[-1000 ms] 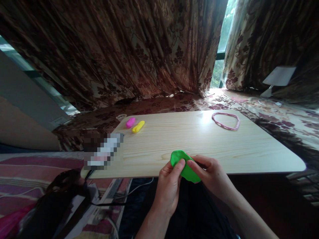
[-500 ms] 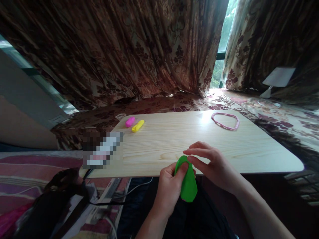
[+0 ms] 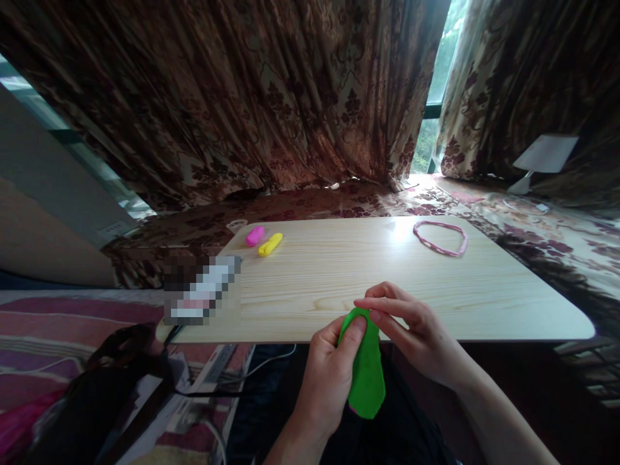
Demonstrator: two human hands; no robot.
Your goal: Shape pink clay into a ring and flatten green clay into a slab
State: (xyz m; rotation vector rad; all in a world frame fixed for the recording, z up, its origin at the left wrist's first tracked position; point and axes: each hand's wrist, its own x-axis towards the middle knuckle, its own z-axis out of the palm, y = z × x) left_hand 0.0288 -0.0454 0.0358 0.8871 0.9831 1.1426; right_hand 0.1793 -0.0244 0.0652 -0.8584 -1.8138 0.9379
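Head view: left hand (image 3: 329, 368) clasps green piece (image 3: 367, 382) in its fingers, long axis near-to-far. Right hand (image 3: 423, 332) meets its far end; cannot tell whether those fingers grip. Pixelated object (image 3: 203, 290) is unreadable.

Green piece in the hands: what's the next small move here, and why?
Probably a gentle pinch at the top edge of the green piece with the fingertips of the right hand. They are right by that edge, though whether they touch it is hard to tell, while the left hand steadies the piece with its thumb on the upper face.
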